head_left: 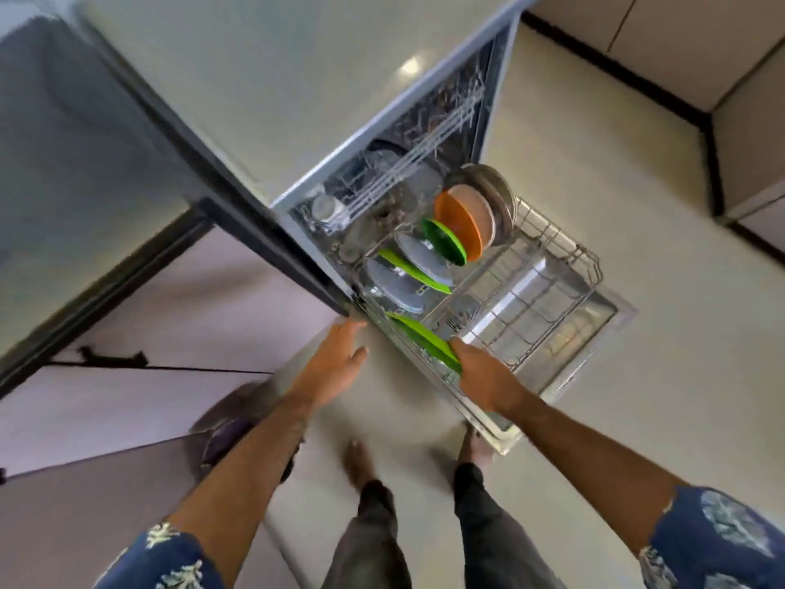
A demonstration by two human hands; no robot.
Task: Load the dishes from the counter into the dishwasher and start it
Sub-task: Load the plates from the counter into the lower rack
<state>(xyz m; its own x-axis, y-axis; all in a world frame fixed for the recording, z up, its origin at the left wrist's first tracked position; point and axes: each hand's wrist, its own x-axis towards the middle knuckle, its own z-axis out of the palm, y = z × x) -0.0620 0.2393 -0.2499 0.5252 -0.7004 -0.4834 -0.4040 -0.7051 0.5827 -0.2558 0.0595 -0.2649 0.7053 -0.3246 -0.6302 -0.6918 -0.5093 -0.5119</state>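
The right hand (482, 376) has its grip around a green plate (424, 340) at the near end of the pulled-out lower rack (552, 265); the left hand (340, 354) hovers released beside the dishwasher (382, 133); more plates stand upright in the rack.

Bright green plates (427, 340), grey plates (397, 286), a dark green plate (446, 242) and an orange plate (458, 223) fill the silver wire rack (552, 265), over a cream floor (594, 155); the sleeves (718, 542) are navy with a pale leafy print.

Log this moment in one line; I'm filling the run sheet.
right hand: holds green plate | left hand: open | rack: out
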